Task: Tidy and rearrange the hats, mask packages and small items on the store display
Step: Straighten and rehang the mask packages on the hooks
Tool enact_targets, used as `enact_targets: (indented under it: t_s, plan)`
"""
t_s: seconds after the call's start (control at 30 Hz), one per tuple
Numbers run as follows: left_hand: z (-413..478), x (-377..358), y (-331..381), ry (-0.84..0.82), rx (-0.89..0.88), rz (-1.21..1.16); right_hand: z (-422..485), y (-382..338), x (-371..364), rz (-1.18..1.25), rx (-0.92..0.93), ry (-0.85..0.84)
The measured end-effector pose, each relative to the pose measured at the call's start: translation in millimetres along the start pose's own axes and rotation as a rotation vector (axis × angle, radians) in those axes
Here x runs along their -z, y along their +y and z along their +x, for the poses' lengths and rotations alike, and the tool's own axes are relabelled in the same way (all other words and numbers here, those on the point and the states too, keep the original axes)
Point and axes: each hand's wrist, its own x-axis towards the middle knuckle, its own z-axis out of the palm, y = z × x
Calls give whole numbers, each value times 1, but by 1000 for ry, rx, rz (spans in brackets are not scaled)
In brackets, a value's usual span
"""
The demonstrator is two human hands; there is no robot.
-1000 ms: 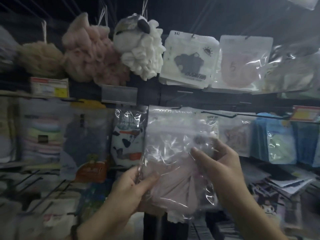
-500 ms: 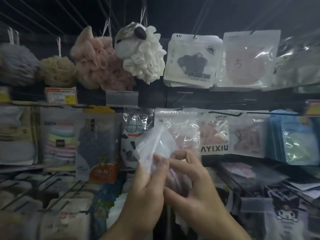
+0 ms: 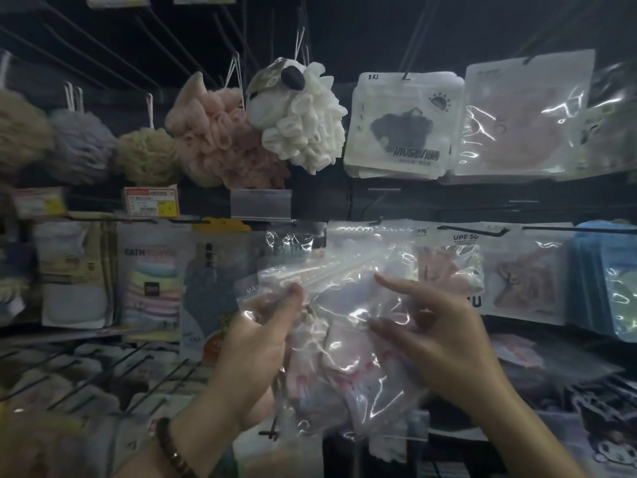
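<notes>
I hold several clear plastic mask packages (image 3: 344, 326) with pale pink contents in front of the middle display row. My left hand (image 3: 262, 343) grips their left edge, thumb on the front near the top corner. My right hand (image 3: 437, 339) touches the right side of the bundle, index finger stretched up over the plastic, other fingers pressed into it. More mask packages hang on hooks behind: a white one with a black mask print (image 3: 401, 127) and a clear one with a pink mask (image 3: 517, 115) on the upper row.
Bath puffs hang at the upper left: grey (image 3: 81, 146), beige (image 3: 146, 157), pink (image 3: 213, 132), white sheep-shaped (image 3: 296, 115). Packaged towels (image 3: 151, 288) and blue packages (image 3: 606, 281) hang on the middle row. Bare black hooks (image 3: 103, 374) jut out at lower left. Price tags (image 3: 151, 201) line the rail.
The view has tilted up slightly. The bundle, bunched between both hands half a second ago, now lies spread out again, with my right index finger lifted over its front.
</notes>
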Motion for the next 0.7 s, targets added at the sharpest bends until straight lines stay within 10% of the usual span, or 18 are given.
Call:
enact_targets:
  t_s: [0.27, 0.43, 0.7]
  plan:
    - [8, 12, 11, 4, 22, 62, 2, 14, -6, 101, 4, 169]
    - [19, 27, 16, 84, -351, 645, 3, 24, -4, 309, 6, 162]
    - [25, 19, 43, -253, -653, 1221, 18, 25, -10, 294, 133, 300]
